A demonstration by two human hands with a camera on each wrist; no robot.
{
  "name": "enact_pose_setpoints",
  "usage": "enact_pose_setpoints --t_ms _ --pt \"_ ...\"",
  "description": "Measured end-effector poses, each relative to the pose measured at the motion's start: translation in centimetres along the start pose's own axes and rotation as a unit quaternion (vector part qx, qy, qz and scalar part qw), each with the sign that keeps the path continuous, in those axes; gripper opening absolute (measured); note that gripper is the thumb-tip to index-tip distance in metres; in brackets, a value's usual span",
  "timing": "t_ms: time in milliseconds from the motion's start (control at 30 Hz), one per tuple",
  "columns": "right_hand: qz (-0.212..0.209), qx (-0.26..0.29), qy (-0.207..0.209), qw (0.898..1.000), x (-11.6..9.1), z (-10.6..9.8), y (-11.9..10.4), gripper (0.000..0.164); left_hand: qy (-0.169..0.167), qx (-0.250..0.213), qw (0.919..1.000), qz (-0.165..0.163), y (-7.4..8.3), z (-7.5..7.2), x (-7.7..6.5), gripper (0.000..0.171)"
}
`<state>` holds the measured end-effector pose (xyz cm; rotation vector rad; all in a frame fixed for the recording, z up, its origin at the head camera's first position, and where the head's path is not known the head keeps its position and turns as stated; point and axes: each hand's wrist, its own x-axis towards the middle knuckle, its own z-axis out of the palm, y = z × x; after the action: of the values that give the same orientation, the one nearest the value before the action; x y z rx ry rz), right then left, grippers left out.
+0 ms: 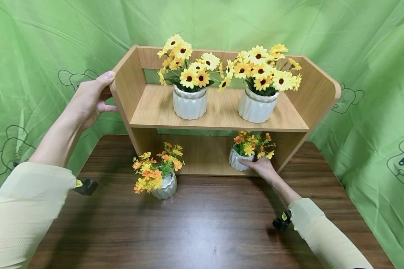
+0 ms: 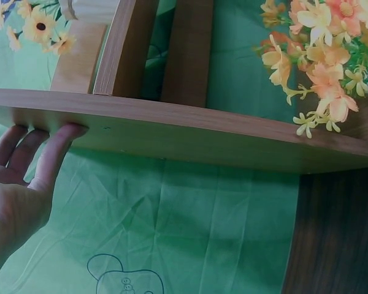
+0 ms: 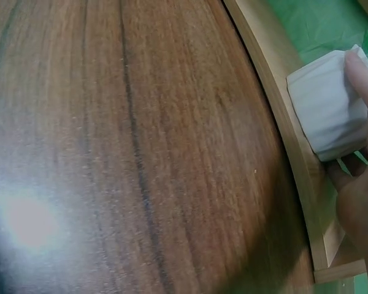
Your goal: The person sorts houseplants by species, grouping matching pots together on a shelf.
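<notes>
The left hand [image 1: 87, 99] grips the left side panel of the wooden shelf [image 1: 219, 112], thumb on the front edge and fingers behind. On the dark desk [image 1: 205, 224] stands one small white ribbed pot [image 1: 166, 186] with orange and yellow flowers. The right hand [image 1: 260, 166] holds a similar small white pot [image 1: 236, 160] on the lower shelf board, at the right, fingers curled around it.

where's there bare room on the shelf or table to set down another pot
Free: lower shelf left of the small pot the right hand holds; table in front. Upper shelf is crowded by two sunflower pots, bare only at its ends.
</notes>
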<state>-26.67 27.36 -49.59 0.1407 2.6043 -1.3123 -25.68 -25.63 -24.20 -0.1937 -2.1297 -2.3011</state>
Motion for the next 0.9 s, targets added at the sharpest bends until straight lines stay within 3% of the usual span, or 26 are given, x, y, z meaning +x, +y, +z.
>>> enact_pose_setpoints --t_ms 67,233,333,467,700,900 --pt "-0.018 0.004 0.009 1.000 0.0 0.3 0.3 0.094 -0.002 0.001 1.0000 -0.001 0.0 0.0 0.0 0.064" --pt "-0.086 0.038 0.035 0.995 0.0 0.8 1.0 0.100 -0.002 0.002 1.0000 -0.003 -0.1 0.1 0.0 0.065" --pt "-0.130 0.065 0.051 0.988 -0.1 1.3 1.3 0.094 0.000 -0.004 1.0000 -0.002 0.0 0.1 0.0 0.061" --pt "-0.170 0.119 0.040 0.977 -0.5 2.0 1.6 0.080 -0.002 -0.010 0.9999 0.002 0.0 0.1 0.0 0.054" --pt "-0.156 0.197 0.050 0.966 -1.7 2.7 1.8 0.086 -0.009 -0.015 0.9998 0.002 0.0 -0.1 0.0 0.052" --pt "-0.143 0.205 0.085 0.964 -3.0 2.9 1.9 0.088 -0.010 -0.016 0.9998 0.002 -0.1 -0.2 0.1 0.054"
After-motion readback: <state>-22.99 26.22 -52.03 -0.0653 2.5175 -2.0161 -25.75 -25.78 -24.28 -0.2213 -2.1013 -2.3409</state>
